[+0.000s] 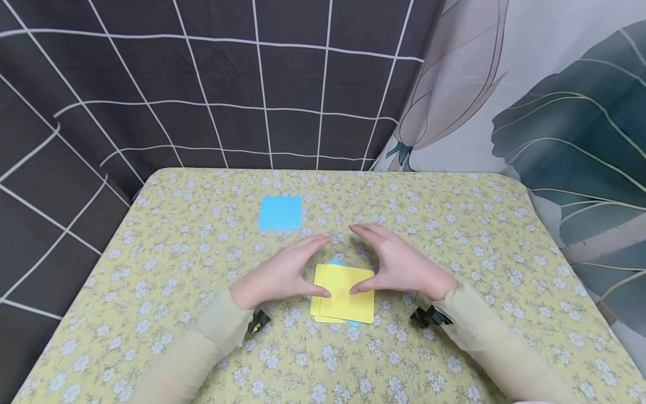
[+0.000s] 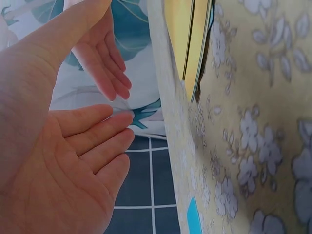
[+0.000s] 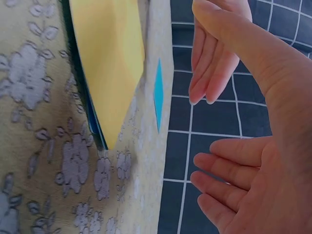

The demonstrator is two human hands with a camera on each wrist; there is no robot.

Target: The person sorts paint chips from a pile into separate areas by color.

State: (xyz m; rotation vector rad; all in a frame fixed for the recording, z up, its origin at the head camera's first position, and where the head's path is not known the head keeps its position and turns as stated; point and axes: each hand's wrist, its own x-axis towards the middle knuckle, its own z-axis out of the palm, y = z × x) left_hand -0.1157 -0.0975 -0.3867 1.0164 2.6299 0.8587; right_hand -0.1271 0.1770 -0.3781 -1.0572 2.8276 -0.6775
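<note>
A small, uneven stack of yellow square cards (image 1: 348, 294) lies on the flowered cloth, with bits of blue card poking out from beneath at the top and bottom edges. Above its left side is my left hand (image 1: 285, 272), fingers extended and palm turned inward. My right hand (image 1: 401, 264) mirrors it on the other side. In the head view both thumbs overlap the stack, while the wrist views show the hands raised off the cards (image 3: 107, 63) and holding nothing. Farther back, to the left, a light blue square (image 1: 280, 213) lies flat by itself.
A yellow flowered cloth (image 1: 166, 241) covers the table. Behind it hangs a dark curtain with a white grid (image 1: 227, 73); a pale curtain with large leaves (image 1: 570, 123) is at the right. Small black devices (image 1: 431, 317) are strapped at both wrists.
</note>
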